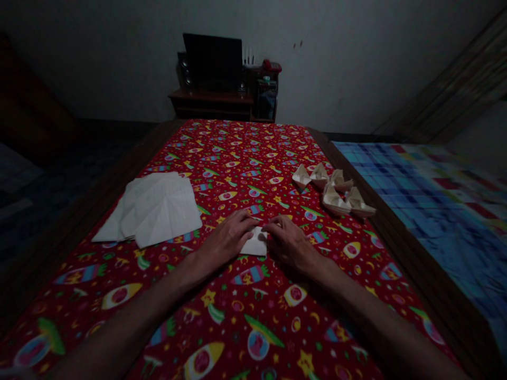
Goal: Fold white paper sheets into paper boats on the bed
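A small folded piece of white paper (254, 246) lies on the red patterned cloth between my hands. My left hand (232, 232) rests over its left side, fingers bent and pressed onto the paper. At the right edge, my right hand (288, 240) has thumb and forefinger closed on the paper's upper right corner. To the left is a fanned stack of creased white paper sheets (164, 208). Several folded paper boats (336, 198) stand grouped at the right. The fingertips are partly hidden and dim.
The red cloth (253, 295) covers a long table with a dark wooden edge (428, 279). Beyond its far end stand a monitor (214, 60) on a wooden desk (212, 100) and a red telephone (271, 66). Blue checked fabric (396, 184) lies at the right.
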Motion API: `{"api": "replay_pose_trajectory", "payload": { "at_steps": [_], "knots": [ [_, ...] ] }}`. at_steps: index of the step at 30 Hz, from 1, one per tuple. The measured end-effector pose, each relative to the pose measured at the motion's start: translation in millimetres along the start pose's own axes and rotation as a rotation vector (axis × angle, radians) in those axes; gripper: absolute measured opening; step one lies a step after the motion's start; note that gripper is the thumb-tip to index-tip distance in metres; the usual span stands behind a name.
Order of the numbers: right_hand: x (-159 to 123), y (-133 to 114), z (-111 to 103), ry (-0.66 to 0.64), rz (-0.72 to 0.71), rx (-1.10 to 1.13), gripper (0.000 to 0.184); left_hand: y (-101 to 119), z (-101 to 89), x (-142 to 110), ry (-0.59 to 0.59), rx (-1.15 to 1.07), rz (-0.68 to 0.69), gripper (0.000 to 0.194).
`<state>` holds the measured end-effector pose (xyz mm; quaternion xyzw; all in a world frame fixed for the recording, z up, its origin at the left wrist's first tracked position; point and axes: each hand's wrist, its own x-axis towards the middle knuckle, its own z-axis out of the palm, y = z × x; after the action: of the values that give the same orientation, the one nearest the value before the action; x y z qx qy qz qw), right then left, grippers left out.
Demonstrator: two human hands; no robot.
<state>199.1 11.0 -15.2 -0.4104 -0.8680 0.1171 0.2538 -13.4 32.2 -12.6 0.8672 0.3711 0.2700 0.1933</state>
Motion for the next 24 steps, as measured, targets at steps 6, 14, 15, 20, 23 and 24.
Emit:
{"api": "replay_pose_trajectory", "payload": {
  "at_steps": [6,14,15,20,23,24],
  "knots": [
    [1,7,-1,-0.080,-0.144,0.126,0.013,14,-2.8,-9,0.022,0.053,0.022,0.016],
    [-4,2,-7,-0.133,-0.233,0.129,0.020,15,-1.2,-18,-0.017,0.022,-0.021,0.007],
    [-4,1,-7,-0.114,-0.208,0.154,0.020,15,-0.8,-20,-0.006,0.027,-0.029,0.008],
    [-6,-1,-9,0.063,-0.124,0.206,0.021,17,0.0,-27,0.010,0.072,-0.050,0.011],
    [-11,-7,-7,0.031,-0.286,0.067,0.030,16,1.0,-27,0.001,0.088,-0.028,0.009],
    [-12,-9,-5,0.000,-0.325,0.020,0.031,16,1.6,-27,0.002,0.089,-0.026,0.008]
  ]
}}
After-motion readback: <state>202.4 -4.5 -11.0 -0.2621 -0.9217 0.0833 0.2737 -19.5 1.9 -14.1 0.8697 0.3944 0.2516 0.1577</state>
